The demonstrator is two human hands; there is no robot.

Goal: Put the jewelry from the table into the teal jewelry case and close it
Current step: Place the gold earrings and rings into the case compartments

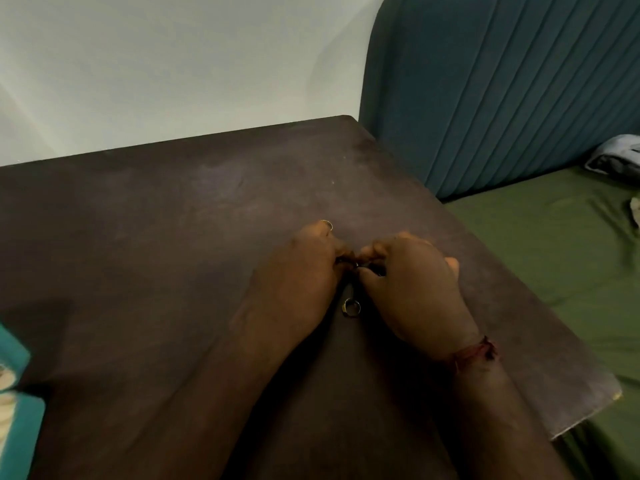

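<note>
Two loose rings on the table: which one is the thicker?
The gold ring lying between the left hand and right hand, nearest the camera; the thin hoop sits beyond the left hand.

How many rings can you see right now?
2. A gold ring lies between the left hand and right hand. A thin hoop shows at the left hand's far edge. Both hands pinch a small dark piece; more may be hidden beneath.

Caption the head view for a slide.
Left hand and right hand pinch a small dark item over the table, a ring between them, teal case at left.
</note>
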